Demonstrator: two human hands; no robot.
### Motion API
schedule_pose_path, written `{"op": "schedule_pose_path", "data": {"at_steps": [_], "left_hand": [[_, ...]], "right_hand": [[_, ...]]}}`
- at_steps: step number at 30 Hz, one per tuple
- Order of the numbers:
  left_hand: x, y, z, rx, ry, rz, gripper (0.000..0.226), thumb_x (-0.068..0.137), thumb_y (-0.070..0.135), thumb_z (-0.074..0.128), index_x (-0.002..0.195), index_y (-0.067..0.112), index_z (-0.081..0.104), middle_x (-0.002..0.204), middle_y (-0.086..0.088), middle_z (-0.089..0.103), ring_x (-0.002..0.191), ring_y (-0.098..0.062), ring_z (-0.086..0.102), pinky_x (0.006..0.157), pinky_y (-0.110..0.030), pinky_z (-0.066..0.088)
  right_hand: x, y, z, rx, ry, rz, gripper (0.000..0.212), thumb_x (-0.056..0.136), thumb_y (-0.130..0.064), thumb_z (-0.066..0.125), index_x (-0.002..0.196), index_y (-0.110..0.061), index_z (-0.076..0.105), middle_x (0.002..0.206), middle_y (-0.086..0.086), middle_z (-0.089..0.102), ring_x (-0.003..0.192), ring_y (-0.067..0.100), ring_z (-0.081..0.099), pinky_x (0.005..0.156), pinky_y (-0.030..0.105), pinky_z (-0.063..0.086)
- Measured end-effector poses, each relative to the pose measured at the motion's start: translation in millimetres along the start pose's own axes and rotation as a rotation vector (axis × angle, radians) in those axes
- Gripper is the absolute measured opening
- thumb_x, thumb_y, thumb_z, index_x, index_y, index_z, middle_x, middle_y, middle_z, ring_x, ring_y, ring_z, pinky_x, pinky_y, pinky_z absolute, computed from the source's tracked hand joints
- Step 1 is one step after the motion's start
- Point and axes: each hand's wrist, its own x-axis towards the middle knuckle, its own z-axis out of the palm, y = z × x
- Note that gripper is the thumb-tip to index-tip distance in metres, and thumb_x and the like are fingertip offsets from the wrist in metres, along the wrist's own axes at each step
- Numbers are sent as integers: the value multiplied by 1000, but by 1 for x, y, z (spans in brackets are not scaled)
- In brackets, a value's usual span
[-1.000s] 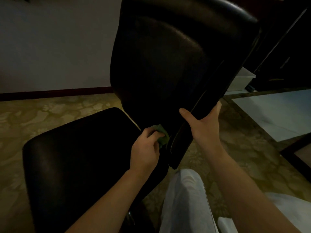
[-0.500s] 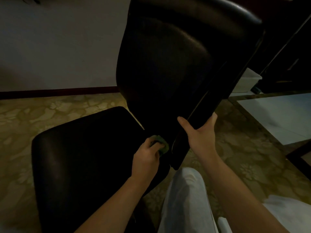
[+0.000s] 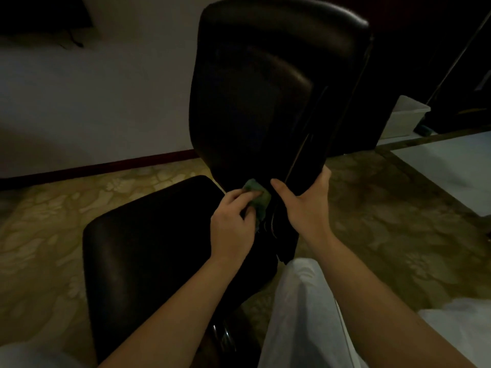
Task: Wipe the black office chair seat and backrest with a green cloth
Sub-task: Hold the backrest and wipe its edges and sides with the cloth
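Cloth (image 3: 257,199) bunched low on the backrest (image 3: 265,102), at its narrow foot, just above the gap to the seat (image 3: 159,248). Held there by the left hand (image 3: 232,224), fingers (image 3: 235,193) curled round the wad and pressing it to the dark surface. Just beside it the right hand (image 3: 305,208), clamped on the backrest's near edge, thumb on the front face and the other fingers wrapped round the far side. Steadies the chair, by the look of it.

Long axis of the backrest running up and away from the cloth, leaning a little rightward toward the top. Nearly all of its face lying above and beyond the left fingers. Seat below and to the left of that hand, under the left forearm.

Probably calls next for an upward stroke along that axis, or a drop leftward onto the seat. Left hand nearer to both, and the only one with the cloth. Too dark to tell which parts are already wiped.
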Motion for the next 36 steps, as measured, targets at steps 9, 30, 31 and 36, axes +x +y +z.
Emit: {"op": "schedule_pose_path", "data": {"at_steps": [9,30,31,36], "left_hand": [[-25,-33,25,87,-89,76,36,93,7,64,126,20,68,128,-4,61,112,-17,60,95,-16,45],[-7,-4,11,9,-86,8,33,93,9,62,123,20,69,125,7,60,111,-8,57,90,-2,37],[-13,-9,14,9,-84,-7,31,93,8,62,121,19,69,125,7,60,111,-8,57,89,-2,37],[-33,-42,35,89,-103,-54,21,89,4,63,106,16,68,124,1,58,105,-17,61,87,-26,53]], "right_hand": [[0,8,2,-14,25,-13,87,71,-48,80,137,-18,33,126,-3,48,117,11,52,97,36,51],[-4,1,0,-42,18,7,82,71,-49,82,133,-22,34,124,-4,53,112,10,57,93,36,53],[-4,2,0,-42,23,7,82,70,-51,82,132,-24,34,124,-3,54,112,10,57,93,36,53],[-6,9,3,-11,47,-13,78,72,-49,81,130,-30,34,125,-4,53,113,8,56,93,31,53]]}}
